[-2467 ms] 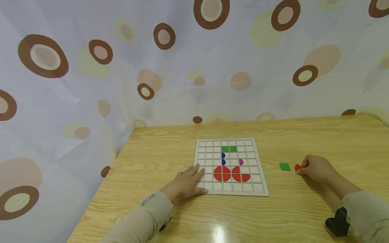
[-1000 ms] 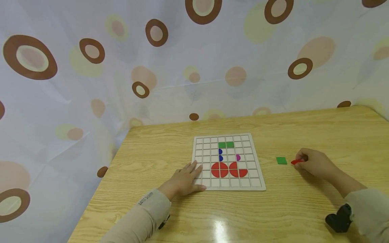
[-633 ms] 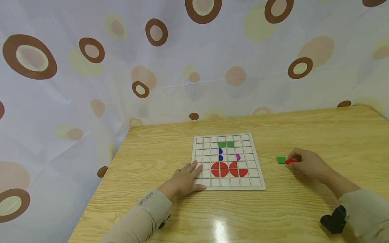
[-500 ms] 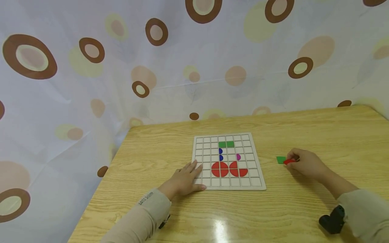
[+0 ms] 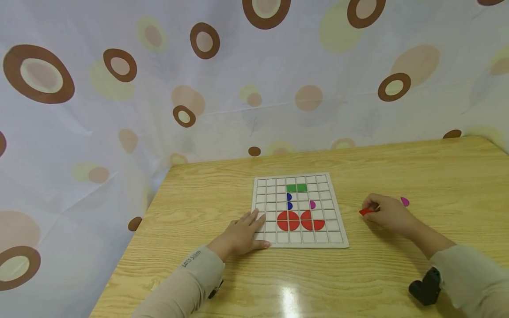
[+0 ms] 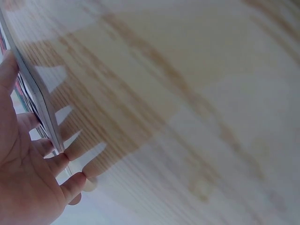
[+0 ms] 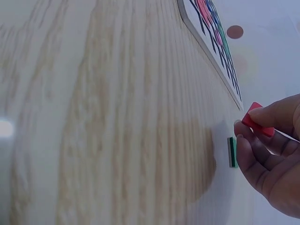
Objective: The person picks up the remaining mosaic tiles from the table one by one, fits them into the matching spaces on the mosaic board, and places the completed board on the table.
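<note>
My right hand (image 5: 387, 214) pinches a red quarter-circle tile (image 5: 366, 212) between thumb and fingertips, to the right of the white grid board (image 5: 332, 238). In the right wrist view, a green tile (image 7: 232, 152) lies on the table just past the fingers; the hand hides it in the head view. My left hand (image 5: 241, 234) rests with spread fingers on the board's left edge, its thumb at the near edge. Set in the board are two green tiles (image 5: 296, 187), two blue half-circles (image 5: 289, 201), a magenta half-circle (image 5: 313, 204), a full red circle (image 5: 288, 221) and a three-quarter red circle (image 5: 307, 222).
A loose magenta piece (image 5: 404, 201) lies on the wooden table (image 5: 318, 278) behind the right wrist. A patterned cloth (image 5: 222, 132) hangs along the back and left of the table. A black device (image 5: 425, 287) sits at the right cuff.
My right hand has carried the red tile left toward the board, now covering the green tile in the head view. The loose magenta piece has come into sight. My left hand stays on the board.
</note>
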A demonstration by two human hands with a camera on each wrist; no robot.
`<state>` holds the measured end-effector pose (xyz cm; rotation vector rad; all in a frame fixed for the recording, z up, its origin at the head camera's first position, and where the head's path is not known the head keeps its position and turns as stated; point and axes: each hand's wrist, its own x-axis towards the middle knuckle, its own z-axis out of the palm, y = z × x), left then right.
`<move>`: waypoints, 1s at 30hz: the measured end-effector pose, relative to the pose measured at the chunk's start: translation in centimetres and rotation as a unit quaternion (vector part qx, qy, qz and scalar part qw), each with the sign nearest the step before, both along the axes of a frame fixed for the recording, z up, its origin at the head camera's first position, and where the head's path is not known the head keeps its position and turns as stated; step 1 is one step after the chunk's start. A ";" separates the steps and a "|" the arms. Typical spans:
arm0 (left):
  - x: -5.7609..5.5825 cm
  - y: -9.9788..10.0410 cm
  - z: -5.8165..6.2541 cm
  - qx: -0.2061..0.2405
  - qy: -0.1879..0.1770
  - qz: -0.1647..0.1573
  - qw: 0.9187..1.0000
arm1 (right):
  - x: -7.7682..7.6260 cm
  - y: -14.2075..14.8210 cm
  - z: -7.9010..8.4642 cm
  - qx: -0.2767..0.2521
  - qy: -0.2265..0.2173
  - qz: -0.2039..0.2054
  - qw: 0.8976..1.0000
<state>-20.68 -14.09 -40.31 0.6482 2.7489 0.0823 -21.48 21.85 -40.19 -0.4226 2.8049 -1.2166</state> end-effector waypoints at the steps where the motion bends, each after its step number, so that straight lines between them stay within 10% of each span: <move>1: 0.0 0.0 0.0 -0.002 -0.001 0.000 1.000 | 0.0 -0.1 0.0 0.000 0.001 0.000 1.000; 30: -0.2 0.0 -0.1 -0.003 -0.005 0.002 1.000 | -1.2 -4.5 0.5 -0.015 -0.010 0.018 1.000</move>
